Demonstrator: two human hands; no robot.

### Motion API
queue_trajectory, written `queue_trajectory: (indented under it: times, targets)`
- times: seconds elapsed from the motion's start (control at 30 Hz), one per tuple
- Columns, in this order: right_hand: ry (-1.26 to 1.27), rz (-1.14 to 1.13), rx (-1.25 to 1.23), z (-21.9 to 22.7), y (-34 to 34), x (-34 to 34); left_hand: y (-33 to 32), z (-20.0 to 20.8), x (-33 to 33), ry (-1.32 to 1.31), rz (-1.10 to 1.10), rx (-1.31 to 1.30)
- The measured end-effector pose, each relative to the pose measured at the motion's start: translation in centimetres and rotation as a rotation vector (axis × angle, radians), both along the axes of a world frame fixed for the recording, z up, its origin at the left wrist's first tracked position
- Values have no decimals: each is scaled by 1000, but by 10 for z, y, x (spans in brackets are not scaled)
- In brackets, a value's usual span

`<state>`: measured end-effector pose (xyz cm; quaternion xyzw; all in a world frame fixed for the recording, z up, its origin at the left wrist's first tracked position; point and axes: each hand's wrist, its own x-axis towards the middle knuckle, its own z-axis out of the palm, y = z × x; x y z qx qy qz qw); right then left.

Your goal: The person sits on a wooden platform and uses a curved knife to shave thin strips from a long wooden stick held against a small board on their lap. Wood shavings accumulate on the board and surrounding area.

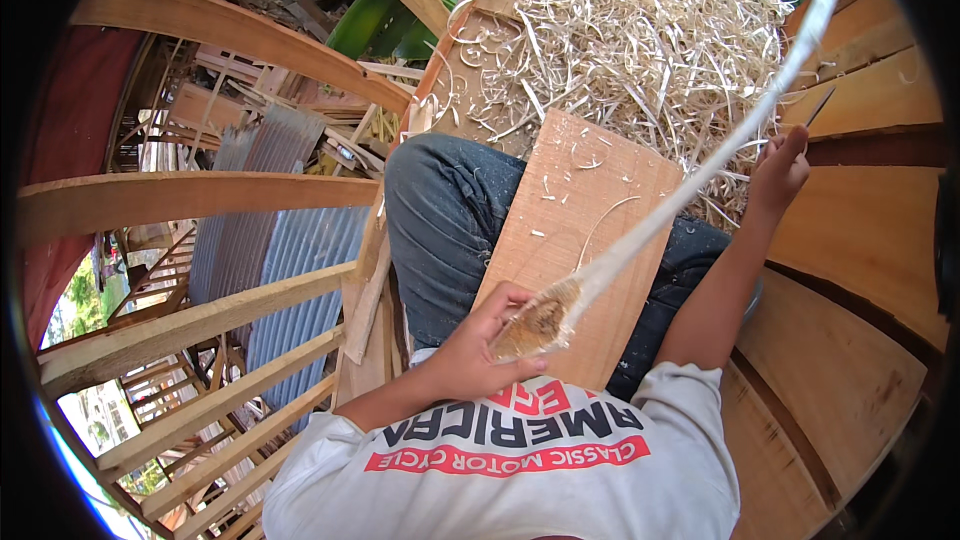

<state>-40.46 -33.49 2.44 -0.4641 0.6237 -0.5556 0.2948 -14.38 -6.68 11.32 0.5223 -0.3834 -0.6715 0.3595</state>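
Note:
My left hand (487, 332) is closed round the thick lower end of a long, pale, whittled stalk (692, 186). That end is broad, with a brown, fibrous face; the stalk tapers up to the far right. A flat wooden board (590, 210) lies tilted across my lap beneath it, with a few loose slivers on top. My right hand (779, 172) is out to the right of the stalk, fingers wrapped round a knife (821, 106) whose narrow blade points up and away. The knife's handle is mostly hidden in the fist, and the blade appears apart from the stalk.
A heap of curled shavings (640, 35) covers the wooden platform beyond my knees. Wooden rails (200, 205) run along the left side, with corrugated metal sheets (310, 260) and scrap timber past them. Plank slats (850, 240) form a wall close on the right.

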Motion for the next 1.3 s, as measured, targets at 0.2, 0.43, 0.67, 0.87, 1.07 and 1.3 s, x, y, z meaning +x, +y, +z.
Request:
queue_trajectory:
  times: [0.2, 0.43, 0.67, 0.87, 1.07, 1.3]
  targets:
    - [267, 464, -58, -4, 40, 70, -19, 2, 44, 210, 317, 17]
    - [434, 741, -126, 20, 81, 111, -37, 7, 45, 200, 275, 9]
    - [589, 597, -198, 18, 78, 100, -30, 14, 22, -62, 124, 20]
    - [667, 445, -213, 10, 61, 81, -30, 13, 8, -222, 87, -52]
    - [650, 214, -159, -8, 27, 56, -26, 8, 5, -266, 6, -102]
    - [228, -81, 151, 2, -11, -19, -3, -19, 33, -179, -62, -73]
